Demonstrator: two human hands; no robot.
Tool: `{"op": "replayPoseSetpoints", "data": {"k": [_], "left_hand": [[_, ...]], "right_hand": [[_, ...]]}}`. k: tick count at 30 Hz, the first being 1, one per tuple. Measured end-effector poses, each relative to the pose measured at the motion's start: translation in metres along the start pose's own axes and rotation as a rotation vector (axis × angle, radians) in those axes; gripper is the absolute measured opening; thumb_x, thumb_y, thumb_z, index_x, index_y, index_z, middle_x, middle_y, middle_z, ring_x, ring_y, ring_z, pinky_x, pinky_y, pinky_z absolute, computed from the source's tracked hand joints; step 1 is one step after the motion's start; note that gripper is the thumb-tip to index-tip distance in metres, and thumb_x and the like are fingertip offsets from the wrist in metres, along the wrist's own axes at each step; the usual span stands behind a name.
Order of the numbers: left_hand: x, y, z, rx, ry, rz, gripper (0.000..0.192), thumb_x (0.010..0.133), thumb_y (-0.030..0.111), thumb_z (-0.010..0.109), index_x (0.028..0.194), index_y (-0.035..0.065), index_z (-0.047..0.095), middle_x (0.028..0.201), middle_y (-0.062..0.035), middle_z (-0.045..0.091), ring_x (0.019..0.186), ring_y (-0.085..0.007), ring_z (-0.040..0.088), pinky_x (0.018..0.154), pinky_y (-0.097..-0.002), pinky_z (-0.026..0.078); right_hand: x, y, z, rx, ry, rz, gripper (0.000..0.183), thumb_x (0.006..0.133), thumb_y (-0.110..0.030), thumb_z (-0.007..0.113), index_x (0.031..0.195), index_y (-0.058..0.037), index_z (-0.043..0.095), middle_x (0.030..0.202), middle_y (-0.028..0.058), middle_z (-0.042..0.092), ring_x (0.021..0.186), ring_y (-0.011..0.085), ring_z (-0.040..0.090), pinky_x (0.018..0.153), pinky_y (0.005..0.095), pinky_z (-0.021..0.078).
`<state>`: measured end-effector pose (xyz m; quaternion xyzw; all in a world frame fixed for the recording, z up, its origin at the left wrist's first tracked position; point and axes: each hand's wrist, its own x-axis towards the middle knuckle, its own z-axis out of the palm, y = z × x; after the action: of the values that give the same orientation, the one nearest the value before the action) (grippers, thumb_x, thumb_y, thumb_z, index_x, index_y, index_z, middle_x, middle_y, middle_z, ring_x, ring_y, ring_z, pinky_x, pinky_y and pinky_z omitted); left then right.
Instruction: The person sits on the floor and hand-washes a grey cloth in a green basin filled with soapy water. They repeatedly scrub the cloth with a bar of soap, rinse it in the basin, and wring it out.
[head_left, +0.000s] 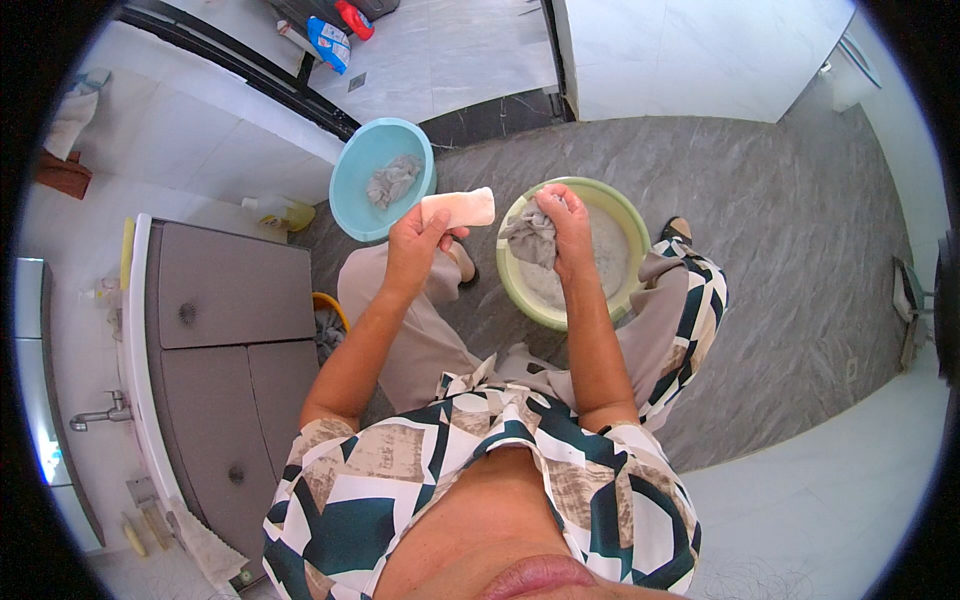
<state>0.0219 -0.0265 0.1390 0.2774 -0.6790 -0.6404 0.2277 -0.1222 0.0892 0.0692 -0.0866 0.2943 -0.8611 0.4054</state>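
Observation:
Between the thumb and fingers of my left hand (421, 244) is a pale rectangular bar of soap (469, 207), held above my left foot. My right hand (568, 225) grips a bunched grey cloth (531, 236), which hangs over the near-left part of a pale green basin (507, 279). Whitish, sudsy water (609, 251) fills the bottom of that basin. To its left stands a light blue basin (346, 180) with a crumpled grey cloth (394, 181) lying in it.
A grey cabinet (232, 285) with a faucet (101, 412) above stands at left. An orange-rimmed bucket (330, 301) holding cloth is beside it. A bottle of yellow liquid (281, 214) sits by the wall. Beyond a dark threshold (495, 120) are a blue detergent bag (328, 45) and red bottle (355, 20).

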Motion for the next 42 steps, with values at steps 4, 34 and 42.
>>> {"op": "replayPoseSetpoints", "data": {"k": [4, 34, 42], "left_hand": [[-0.003, 0.007, 0.001, 0.055, 0.004, 0.002, 0.018, 0.082, 0.011, 0.045, 0.093, -0.0022, 0.051, 0.076, -0.007, 0.058, 0.057, -0.006, 0.051, 0.047, -0.0168, 0.037], [-0.011, 0.011, 0.008, 0.899, -0.103, 0.318, 0.018, 0.075, 0.006, 0.049, 0.092, 0.002, 0.053, 0.072, -0.0133, 0.059, 0.064, -0.0227, 0.058, 0.057, -0.0294, 0.043], [-0.003, 0.011, -0.007, 0.38, 0.014, 0.057, 0.016, 0.079, 0.009, 0.047, 0.09, -0.0024, 0.052, 0.071, -0.0072, 0.059, 0.06, -0.0084, 0.055, 0.051, -0.0197, 0.04]], "right_hand": [[-0.005, -0.002, 0.012, -0.502, 0.031, -0.166, 0.01, 0.073, -0.008, 0.054, 0.082, -0.0046, 0.054, 0.072, 0.0017, 0.054, 0.066, 0.0087, 0.051, 0.061, 0.0217, 0.0418], [-0.007, 0.024, 0.02, -1.129, 0.002, -0.657, 0.008, 0.064, -0.004, 0.052, 0.069, -0.0031, 0.057, 0.067, 0.0092, 0.056, 0.063, 0.0198, 0.056, 0.055, 0.0282, 0.0427], [-0.005, 0.008, 0.015, -0.937, 0.07, -0.45, 0.008, 0.068, -0.005, 0.051, 0.072, -0.0031, 0.058, 0.066, 0.0054, 0.055, 0.058, 0.011, 0.05, 0.053, 0.0229, 0.0399]]}}
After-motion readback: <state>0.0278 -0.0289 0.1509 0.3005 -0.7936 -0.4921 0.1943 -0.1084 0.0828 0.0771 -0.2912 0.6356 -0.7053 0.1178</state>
